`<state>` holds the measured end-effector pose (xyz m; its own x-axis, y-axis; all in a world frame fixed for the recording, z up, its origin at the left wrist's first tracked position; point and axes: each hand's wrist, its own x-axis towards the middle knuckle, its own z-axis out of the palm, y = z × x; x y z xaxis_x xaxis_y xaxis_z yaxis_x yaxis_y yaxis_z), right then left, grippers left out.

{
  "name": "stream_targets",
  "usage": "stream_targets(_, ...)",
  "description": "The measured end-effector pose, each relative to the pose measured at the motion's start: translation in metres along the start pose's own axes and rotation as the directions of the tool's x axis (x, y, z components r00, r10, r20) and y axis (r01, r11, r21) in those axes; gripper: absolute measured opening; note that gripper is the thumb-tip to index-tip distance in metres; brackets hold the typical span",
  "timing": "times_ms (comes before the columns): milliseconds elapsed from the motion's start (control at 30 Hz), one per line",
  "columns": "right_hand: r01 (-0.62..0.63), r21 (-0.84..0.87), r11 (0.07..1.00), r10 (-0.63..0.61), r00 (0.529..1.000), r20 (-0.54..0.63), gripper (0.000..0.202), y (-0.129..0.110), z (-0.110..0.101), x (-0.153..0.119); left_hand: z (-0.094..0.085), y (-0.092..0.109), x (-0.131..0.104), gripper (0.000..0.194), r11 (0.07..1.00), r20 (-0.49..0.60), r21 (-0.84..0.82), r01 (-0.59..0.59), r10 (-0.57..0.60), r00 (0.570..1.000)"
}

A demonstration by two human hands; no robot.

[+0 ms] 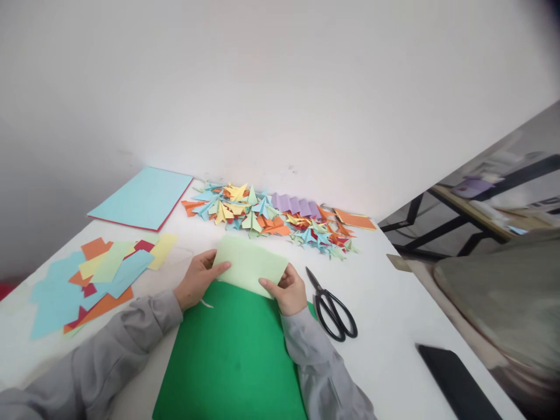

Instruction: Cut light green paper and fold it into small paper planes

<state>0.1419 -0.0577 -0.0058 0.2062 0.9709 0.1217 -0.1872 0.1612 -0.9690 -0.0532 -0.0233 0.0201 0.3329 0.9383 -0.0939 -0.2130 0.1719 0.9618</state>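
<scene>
Pale green paper [249, 265], far end of green sheet [231, 356]: left hand [201, 277] and right hand [291, 291] pinched its ends, I judged for positioning, the next move wanting even grip.

Surfaces, by clock position about the pale green sheet [249, 265] (smooth, matt paper). 12 o'clock: sharply creased matt paper in the folded planes [251, 220]; beyond, a smooth, matt wall [280, 87]. 4: scissors [322, 293], dark metal blades, smooth black handles. 6: green sheet [231, 356], smooth, matt. 8 and 5: wrinkled cloth sleeves [109, 350]. 9: flat, matt paper scraps [116, 262].
</scene>
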Motion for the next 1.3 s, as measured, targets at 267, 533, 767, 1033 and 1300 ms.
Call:
stream_targets(267,-0.014,-0.093,0.996,0.01,0.999,-0.044,0.027,-0.005,0.001,-0.005,0.004,0.003,-0.001,0.035,0.997,-0.068,0.042,0.066,-0.063,0.996)
stream_targets(533,-0.09,-0.187,0.978,0.049,0.975,-0.216,0.033,0.005,-0.004,-0.003,0.004,-0.003,-0.002,0.033,0.986,0.001,0.162,0.043,-0.043,0.999)
stream_targets(767,-0.074,-0.369,0.926,-0.004,0.978,-0.208,0.037,0.013,-0.013,0.001,0.008,-0.009,-0.01,0.049,0.965,-0.105,0.251,-0.073,0.102,0.989)
stream_targets(1033,-0.096,-0.528,0.844,0.002,0.984,-0.176,0.038,0.017,-0.018,0.004,0.015,-0.005,-0.035,0.023,0.034,0.434,0.853,-0.521,0.506,0.745)
stream_targets(1300,-0.098,-0.737,0.669,0.006,0.992,-0.127,0.038,0.011,-0.018,0.006,0.032,-0.016,-0.048,0.041,-0.197,0.466,0.884,-0.423,0.309,0.829)
